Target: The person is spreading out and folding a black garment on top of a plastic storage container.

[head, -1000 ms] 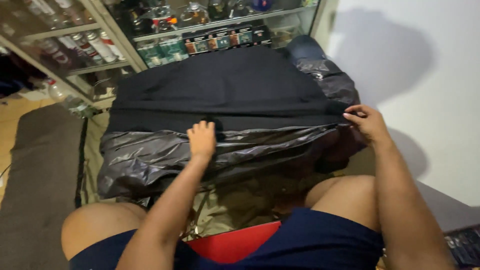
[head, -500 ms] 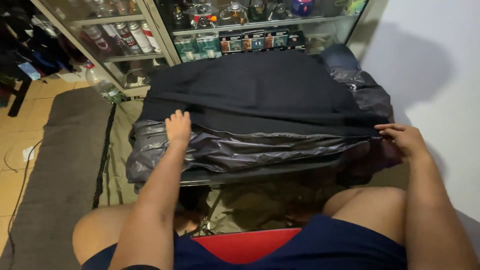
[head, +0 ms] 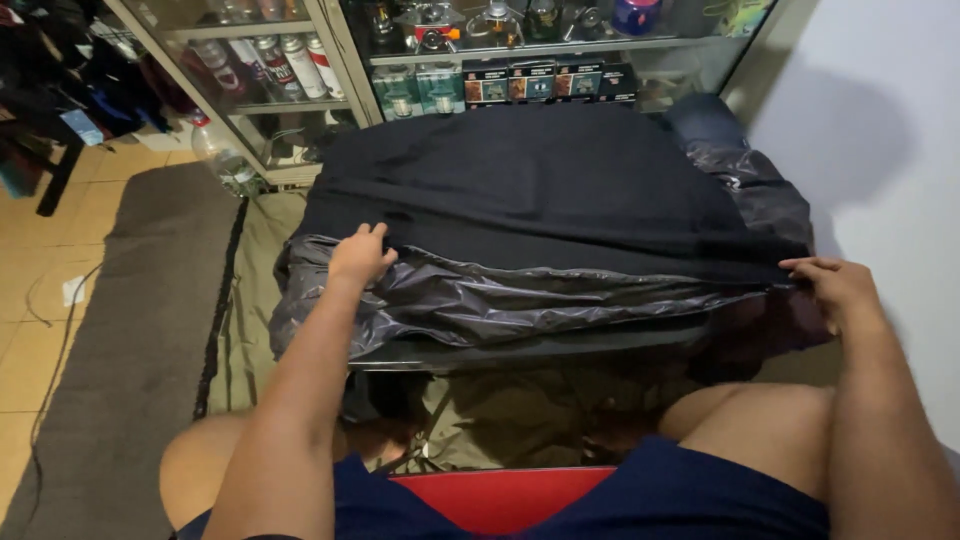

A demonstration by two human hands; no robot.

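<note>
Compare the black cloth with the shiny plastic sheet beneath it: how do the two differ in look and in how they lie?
The black cloth is matt and lies fairly smooth; the plastic sheet is glossy grey-black and crumpled into folds. The cloth lies on top, while the sheet lies beneath it, showing along the near edge and at the right. The left hand rests at the cloth's near left edge and the right hand pinches its right corner. Both are dark and cover the same low table.
</note>
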